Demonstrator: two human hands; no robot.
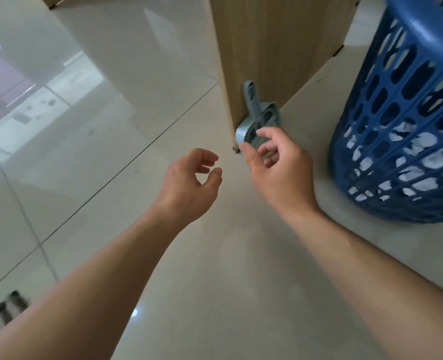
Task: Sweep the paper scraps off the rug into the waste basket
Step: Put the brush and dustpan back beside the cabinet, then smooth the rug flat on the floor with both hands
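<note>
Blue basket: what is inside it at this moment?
Through the slots of the blue basket, white crumpled paper scraps show in its lower part. The upper slots show only dark gaps. The opening is out of frame, so the true fill level cannot be seen.

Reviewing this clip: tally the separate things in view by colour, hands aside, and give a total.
Blue: 1, the waste basket
Grey-blue: 1, the dustpan set leaning on the wooden panel
Wood-coloured: 1, that panel
Black-and-white: 1, the rug corner
White: paper scraps inside the basket, too many to count
Total: 4, scraps aside
</note>
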